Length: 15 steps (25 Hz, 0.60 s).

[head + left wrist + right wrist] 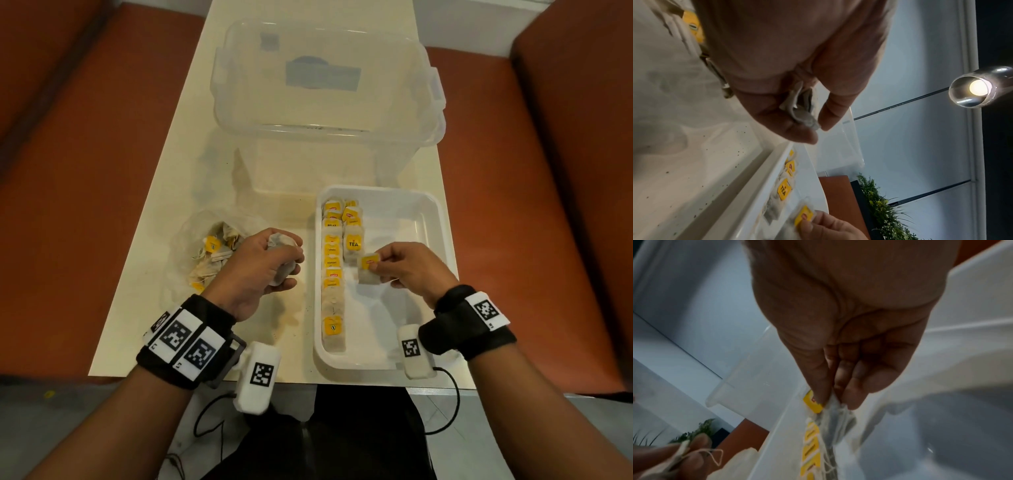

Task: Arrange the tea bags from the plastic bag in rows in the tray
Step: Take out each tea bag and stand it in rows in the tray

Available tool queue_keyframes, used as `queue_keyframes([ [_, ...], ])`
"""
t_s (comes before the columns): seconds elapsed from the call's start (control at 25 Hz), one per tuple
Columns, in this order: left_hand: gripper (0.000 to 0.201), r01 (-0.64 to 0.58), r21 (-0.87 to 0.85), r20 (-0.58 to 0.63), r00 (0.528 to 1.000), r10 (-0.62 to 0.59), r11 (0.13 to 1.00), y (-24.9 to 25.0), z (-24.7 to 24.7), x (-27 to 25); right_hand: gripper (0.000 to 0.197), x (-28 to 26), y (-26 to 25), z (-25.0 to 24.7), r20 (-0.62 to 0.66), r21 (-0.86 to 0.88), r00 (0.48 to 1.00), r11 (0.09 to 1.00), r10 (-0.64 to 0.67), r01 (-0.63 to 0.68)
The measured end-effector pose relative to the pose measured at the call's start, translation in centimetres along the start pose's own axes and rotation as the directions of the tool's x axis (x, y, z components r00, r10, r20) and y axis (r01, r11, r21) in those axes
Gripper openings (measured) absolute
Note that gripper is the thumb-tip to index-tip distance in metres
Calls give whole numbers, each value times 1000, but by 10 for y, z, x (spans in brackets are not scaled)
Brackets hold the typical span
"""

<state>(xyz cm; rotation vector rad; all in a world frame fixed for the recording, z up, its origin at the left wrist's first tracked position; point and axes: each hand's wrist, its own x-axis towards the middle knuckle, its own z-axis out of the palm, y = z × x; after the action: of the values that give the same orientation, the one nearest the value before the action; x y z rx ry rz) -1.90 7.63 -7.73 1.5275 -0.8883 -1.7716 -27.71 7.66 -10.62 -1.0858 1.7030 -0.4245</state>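
A white tray [435,240] on the cream table holds tea bags with yellow tags: one long row [333,274] along its left wall and a shorter second row [352,236] beside it. My right hand [404,267] pinches one tea bag [368,270] by its edge, low over the tray just below the second row's near end; the right wrist view shows the same tea bag [835,420]. My left hand [270,263], between tray and bag, grips a bunch of tea bags [281,241], also seen as the bunch [801,113]. The clear plastic bag [205,253] with several more lies at the left.
A large clear storage box [325,102] stands behind the tray, taking up the far half of the table. Orange-brown seats flank the table on both sides. The tray's right half is bare. Tea dust specks the table [705,170] beside the tray.
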Motion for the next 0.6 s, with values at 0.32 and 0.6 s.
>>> queue_keyframes([
  [0.32, 11, -4, 25, 24, 1000, 3, 1000, 2, -2, -5, 13, 36, 1, 21, -85, -29, 995, 998, 58, -60],
  [0.6, 10, 13, 31, 20, 1000, -13, 999, 1, -4, -4, 17, 41, 1, 23, -111, 25, 988, 994, 108, -106],
])
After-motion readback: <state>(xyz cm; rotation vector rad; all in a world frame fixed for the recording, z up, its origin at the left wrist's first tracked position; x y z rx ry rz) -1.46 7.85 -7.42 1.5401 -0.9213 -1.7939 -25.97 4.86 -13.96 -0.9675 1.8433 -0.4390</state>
